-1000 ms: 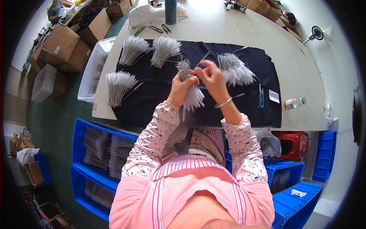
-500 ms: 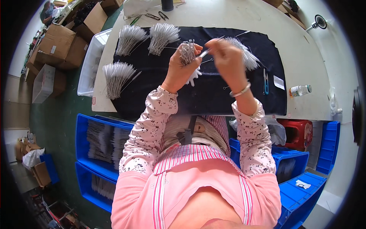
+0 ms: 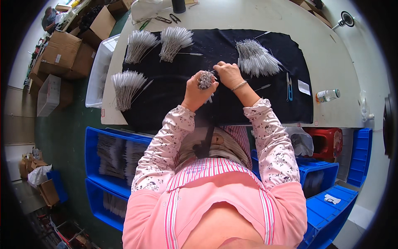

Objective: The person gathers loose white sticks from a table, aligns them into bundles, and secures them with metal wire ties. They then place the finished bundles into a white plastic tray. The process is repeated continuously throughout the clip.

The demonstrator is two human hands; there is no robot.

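Note:
My left hand (image 3: 195, 89) grips an upright bundle of thin grey bristle sticks (image 3: 205, 79) above a black cloth (image 3: 174, 89) spread on a white table (image 3: 331, 54). My right hand (image 3: 227, 74) pinches the top of the bundle with its fingertips; a thin bracelet circles that wrist. A loose heap of the same sticks (image 3: 257, 58) lies on the cloth just right of my right hand. Three fanned bunches lie to the left: one near the front left (image 3: 126, 85) and two at the back (image 3: 139, 43) (image 3: 174, 40).
A blue cutter (image 3: 289, 87) and a small bottle (image 3: 327, 95) lie at the right of the table. Scissors (image 3: 163, 19) and a dark cup (image 3: 179, 6) sit at the back. Blue bins (image 3: 107, 153) with more sticks stand below; cardboard boxes (image 3: 62, 52) at left; a red stool (image 3: 325, 143).
The view has shifted, so table and hands sit lower in the picture. My hands stay together on the bundle, which now stands upright with my right fingertips at its top.

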